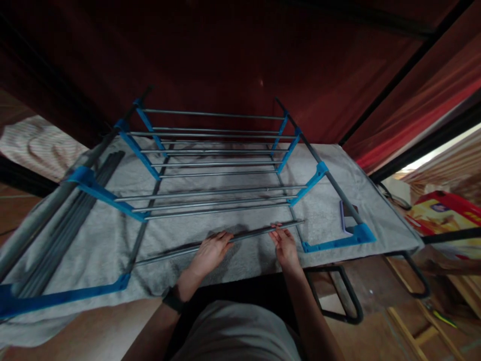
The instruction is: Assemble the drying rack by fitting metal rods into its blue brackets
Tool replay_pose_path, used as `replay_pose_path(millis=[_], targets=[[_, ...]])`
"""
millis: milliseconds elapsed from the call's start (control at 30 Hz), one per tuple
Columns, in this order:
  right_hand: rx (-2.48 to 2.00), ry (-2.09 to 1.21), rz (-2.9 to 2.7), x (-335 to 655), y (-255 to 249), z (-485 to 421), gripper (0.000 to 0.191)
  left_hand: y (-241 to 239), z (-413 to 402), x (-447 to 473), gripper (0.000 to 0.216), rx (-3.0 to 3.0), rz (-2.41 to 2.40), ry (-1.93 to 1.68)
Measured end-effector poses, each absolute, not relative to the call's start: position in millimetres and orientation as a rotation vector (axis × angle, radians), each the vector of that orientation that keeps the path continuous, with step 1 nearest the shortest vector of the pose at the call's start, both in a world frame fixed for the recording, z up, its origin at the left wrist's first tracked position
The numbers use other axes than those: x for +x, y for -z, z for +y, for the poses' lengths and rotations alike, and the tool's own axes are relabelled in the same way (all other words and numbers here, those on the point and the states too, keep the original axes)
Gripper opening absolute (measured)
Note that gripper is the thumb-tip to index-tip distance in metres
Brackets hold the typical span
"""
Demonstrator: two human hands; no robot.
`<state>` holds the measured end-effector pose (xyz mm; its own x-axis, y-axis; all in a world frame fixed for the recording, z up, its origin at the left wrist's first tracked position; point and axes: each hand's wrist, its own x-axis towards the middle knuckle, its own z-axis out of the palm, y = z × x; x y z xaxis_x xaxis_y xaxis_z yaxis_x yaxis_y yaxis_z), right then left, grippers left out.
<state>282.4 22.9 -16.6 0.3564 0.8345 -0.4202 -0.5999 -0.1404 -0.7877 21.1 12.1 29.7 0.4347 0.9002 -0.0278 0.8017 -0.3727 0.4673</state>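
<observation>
At the near edge of the counter point(391, 235), on the grey towel point(93, 250) that covered it, a loose metal rod point(251, 234) lay slantwise, its right end higher and close to the rack. The left hand point(210, 252) lay over the rod just left of its middle, fingers curled down on it so that the grip was closed around the rod. The right hand point(285, 246) was just beside it on the right, fingers stretched out and only the fingertips point(277, 229) touching the rod; its grip was wide, not wrapped around anything. A black watch point(173, 299) sat on the left wrist.

Beyond the hands the half-built rack point(218, 192) lay on the towel, grey rungs running left to right between slanted blue plastic brackets in several tiers. One long blue bracket point(338, 244) lay near the right hand at the rack's near right corner, with a small pale lilac part point(343, 218) just behind it. Another blue bracket point(56, 299) lay along the towel's near left edge. A bundle of dark spare rods point(75, 200) lay lengthwise on the left side, well apart from both hands.

Below the counter's right end a bent black tube leg point(347, 296) showed above the floor, and a red and yellow box point(443, 213) stood farther right. Dark red curtains point(338, 75) hung behind the counter.
</observation>
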Motion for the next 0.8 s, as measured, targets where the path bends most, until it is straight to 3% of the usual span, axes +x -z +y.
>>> replay_pose_path(millis=[400, 800], targets=[[-1.132, -1.260, -0.243, 286.3, 22.3, 24.3, 0.019, -21.0, 2.3, -29.7, 0.029, 2.232, 1.585, -0.417], [-1.150, -1.236, -0.287, 299.9, 22.5, 28.8, 0.021, -14.7, -19.8, -112.6, 0.022, 2.104, 2.036, -0.646]])
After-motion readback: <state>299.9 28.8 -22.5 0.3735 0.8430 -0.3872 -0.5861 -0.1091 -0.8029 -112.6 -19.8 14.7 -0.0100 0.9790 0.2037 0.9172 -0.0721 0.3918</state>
